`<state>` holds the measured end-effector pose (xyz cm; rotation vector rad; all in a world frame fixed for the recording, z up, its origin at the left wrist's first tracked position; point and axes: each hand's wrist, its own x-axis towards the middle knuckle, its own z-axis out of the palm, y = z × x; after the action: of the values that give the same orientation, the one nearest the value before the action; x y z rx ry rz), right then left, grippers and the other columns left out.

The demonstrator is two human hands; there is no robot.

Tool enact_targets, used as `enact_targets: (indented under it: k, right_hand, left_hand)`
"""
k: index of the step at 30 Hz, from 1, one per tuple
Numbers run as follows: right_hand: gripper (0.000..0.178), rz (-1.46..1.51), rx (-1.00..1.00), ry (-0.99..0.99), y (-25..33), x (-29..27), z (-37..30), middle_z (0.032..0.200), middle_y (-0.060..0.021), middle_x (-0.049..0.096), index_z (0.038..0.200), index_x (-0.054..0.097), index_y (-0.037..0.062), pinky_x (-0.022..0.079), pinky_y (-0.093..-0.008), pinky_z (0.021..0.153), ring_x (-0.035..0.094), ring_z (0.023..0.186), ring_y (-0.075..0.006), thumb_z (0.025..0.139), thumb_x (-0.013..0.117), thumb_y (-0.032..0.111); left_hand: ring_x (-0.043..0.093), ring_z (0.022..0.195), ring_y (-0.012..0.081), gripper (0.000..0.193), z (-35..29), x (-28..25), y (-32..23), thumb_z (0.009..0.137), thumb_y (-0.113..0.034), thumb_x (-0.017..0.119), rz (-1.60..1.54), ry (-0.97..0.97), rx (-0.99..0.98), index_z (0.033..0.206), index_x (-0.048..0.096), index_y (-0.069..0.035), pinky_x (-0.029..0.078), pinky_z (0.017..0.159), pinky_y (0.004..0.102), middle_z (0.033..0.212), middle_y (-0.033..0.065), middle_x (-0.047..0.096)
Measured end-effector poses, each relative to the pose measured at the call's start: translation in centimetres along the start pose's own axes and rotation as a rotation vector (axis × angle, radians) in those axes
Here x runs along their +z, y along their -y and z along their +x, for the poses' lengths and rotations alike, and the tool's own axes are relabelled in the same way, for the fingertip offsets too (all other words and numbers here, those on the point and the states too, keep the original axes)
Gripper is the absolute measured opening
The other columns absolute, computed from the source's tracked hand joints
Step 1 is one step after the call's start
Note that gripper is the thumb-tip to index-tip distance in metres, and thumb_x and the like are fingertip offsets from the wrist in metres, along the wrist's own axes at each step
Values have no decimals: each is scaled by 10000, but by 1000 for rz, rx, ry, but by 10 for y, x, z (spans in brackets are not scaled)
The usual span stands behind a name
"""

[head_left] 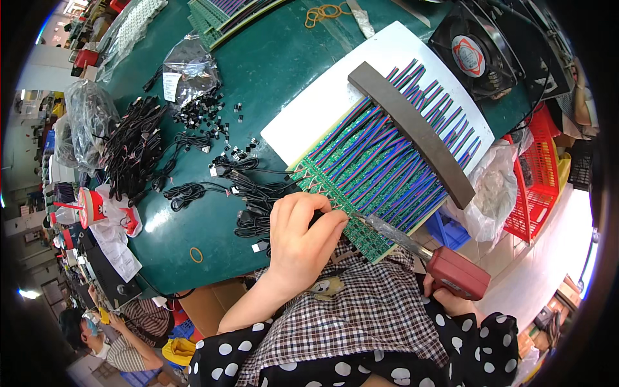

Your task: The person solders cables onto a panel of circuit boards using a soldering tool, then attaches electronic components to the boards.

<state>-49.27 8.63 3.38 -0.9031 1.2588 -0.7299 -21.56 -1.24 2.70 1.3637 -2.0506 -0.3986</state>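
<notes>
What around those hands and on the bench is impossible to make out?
Head view: what the left hand may be pinching, behind its own curled fingers.
Head view: part of the right hand, behind the boxy red handle.
Head view: whether the silver metal shaft touches the green circuit board; too small.
Head view: part of the blue and red wires, under the curved dark bar.

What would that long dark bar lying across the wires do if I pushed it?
The dark bar would probably stay stiff, being one thick piece. It likely wouldn't roll, with its flat sides, but might drag the thin wires underneath.
</notes>
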Motion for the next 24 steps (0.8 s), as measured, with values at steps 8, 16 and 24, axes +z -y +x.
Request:
enact_targets:
  k: [8, 16, 24]
  right_hand:
    - [550, -54, -92, 14, -7, -3, 3, 798, -52, 641, 1113, 572, -46, 485, -240, 611, 630, 665, -130, 679, 798, 206]
    - [596, -703, -636, 63, 1, -11, 11, 755, -46, 635, 1120, 555, -66, 479, -238, 578, 620, 620, -132, 692, 818, 254]
    - [329, 51, -61, -34, 13, 0, 0, 754, -36, 619, 963, 618, -22, 462, -227, 567, 596, 613, -108, 687, 740, 110]
  left_hand:
    - [510, 798, 239, 194, 1, -1, 1, 605, -21, 739, -19, 18, -7, 772, 647, -59, 397, 679, 350, 825, 50, 522]
    - [514, 781, 232, 187, 3, -2, 0, 617, -25, 736, -16, 23, -11, 782, 652, -55, 402, 652, 339, 817, 50, 522]
    - [506, 781, 230, 185, 3, -3, -2, 618, -15, 738, -12, 31, -33, 778, 651, -55, 405, 665, 335, 817, 51, 523]
